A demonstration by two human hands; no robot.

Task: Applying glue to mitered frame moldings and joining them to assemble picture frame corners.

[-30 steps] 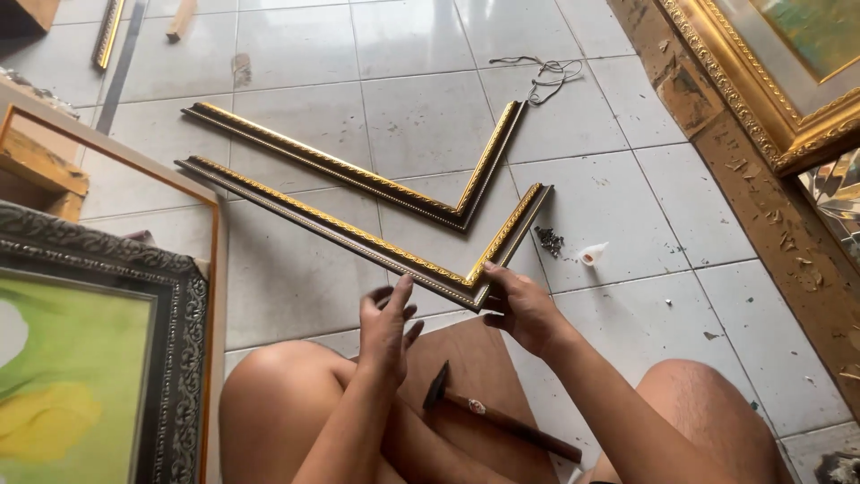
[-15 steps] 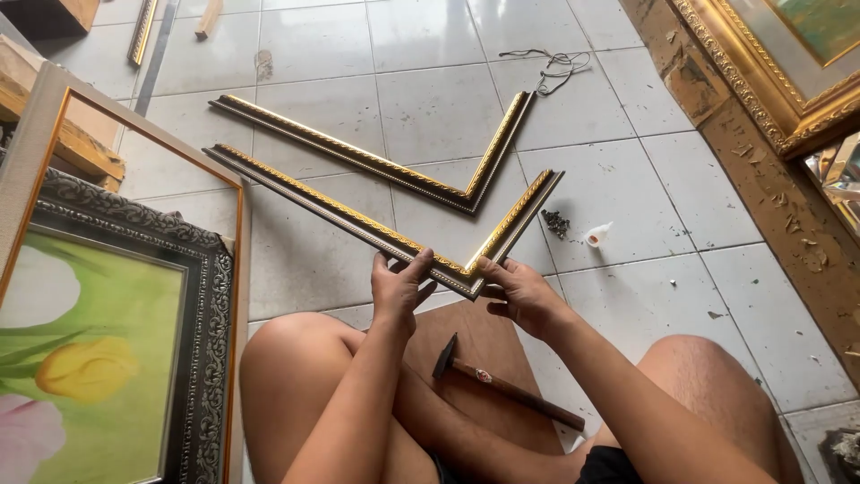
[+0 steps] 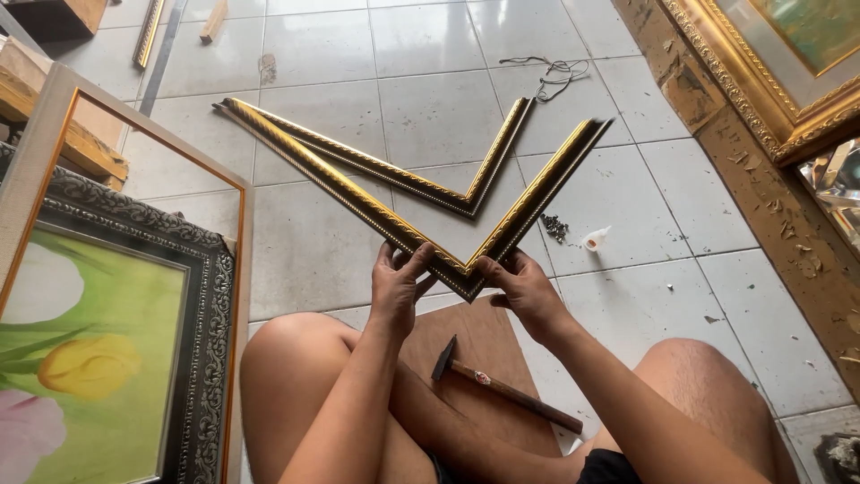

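1. My left hand (image 3: 399, 287) and right hand (image 3: 524, 291) both grip the corner joint of the black-and-gold V-shaped frame piece (image 3: 376, 211), lifted clear of the tiled floor (image 3: 313, 242). The joint sits between my two hands, pointing back at me, toward 6 o'clock.
2. From the joint, one arm runs out toward 10 o'clock and is the longer; the other runs toward 1 o'clock. My left fingers are curled around the 10 o'clock arm, thumb on top; my right fingers pinch the 1 o'clock arm just beside the joint. Both hands are equally near the corner.
3. A second V-shaped frame piece (image 3: 430, 184) lies flat on the floor beyond, at 12 o'clock, its corner also pointing toward me. That makes two V pieces.
4. One hammer (image 3: 506, 387) lies on the brown board (image 3: 488, 336) between my knees, at 6 o'clock from my hands, handle toward 4 o'clock.
5. One small heap of nails (image 3: 555, 227) lies at 2 o'clock from my right hand, a small white bit just beside it.
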